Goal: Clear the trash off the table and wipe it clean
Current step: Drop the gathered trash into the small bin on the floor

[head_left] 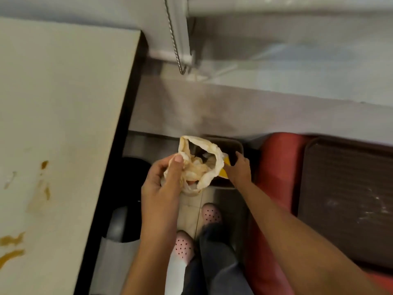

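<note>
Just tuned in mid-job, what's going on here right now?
The person's left hand grips a crumpled, stained paper wrapper over a dark bin on the floor. The right hand is at the bin's rim beside a yellow scrap; its grip is unclear. The table at left carries brown stains, so wiping is not yet done.

You hold a crumpled, grease-stained paper wrapper [200, 167] in your left hand [163, 182], its mouth gaping upward, off the bench [63, 103] edge. Your right hand [239, 170] grips a dark tray [234, 150] by the rim just behind it, with a yellow scrap [225, 168] between them. Brown sauce smears [10, 240] mark the pale bench.
</note>
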